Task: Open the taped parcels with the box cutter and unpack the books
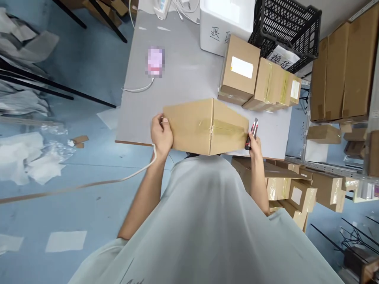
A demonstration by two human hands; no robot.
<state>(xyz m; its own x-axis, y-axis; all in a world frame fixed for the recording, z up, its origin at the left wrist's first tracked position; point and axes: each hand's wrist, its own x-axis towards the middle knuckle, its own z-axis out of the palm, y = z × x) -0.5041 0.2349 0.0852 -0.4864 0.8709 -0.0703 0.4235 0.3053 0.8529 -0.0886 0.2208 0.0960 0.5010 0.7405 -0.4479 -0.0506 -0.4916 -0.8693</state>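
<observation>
While left fingers (166,125) grip a carton (191,126) (taped, contents hidden), right fingers (254,142) clasp cutter (254,128)

Matt cardboard box (189,127), glossy tape (229,130); smooth matt tabletop (185,79), plastic crate (314,24)

Left hand (161,135) holds box (192,126), right hand (255,146) cutter (253,131).

bright, even light | soft shadows | edges stretched (wide-angle look) | one pixelated patch (155,62)
</observation>
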